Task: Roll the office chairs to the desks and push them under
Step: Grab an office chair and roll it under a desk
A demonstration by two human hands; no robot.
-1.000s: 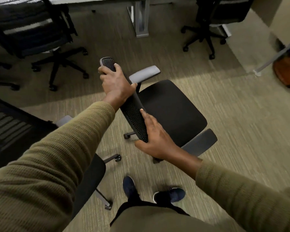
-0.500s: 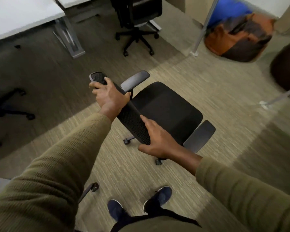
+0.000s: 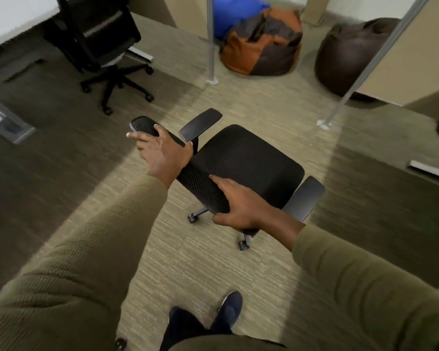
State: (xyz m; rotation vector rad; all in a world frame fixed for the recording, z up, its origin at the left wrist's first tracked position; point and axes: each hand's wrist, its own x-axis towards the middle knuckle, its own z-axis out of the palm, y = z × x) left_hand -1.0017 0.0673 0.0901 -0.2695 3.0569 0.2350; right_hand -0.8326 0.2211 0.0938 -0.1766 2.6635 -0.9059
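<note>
A black office chair point(image 3: 243, 158) with grey armrests stands on the carpet in front of me, its seat facing away. My left hand point(image 3: 162, 150) rests on the top edge of its mesh backrest point(image 3: 200, 186) near the far end, fingers partly lifted. My right hand point(image 3: 241, 206) grips the near end of the same edge. A white desk point(image 3: 8, 11) shows at the top left, with a second black office chair point(image 3: 99, 34) pushed against it.
A desk leg point(image 3: 5, 122) stands at the left. Two metal poles point(image 3: 210, 41) point(image 3: 365, 64) rise from the floor ahead. Behind them lie an orange and brown beanbag point(image 3: 261, 41), a blue one point(image 3: 236, 11) and a dark brown one point(image 3: 350, 51). My feet point(image 3: 228, 312) are below.
The view has swung right with the chair: the left-hand chairs left the frame and the beanbags and poles came in. My left hand's fingers have loosened on the backrest.
</note>
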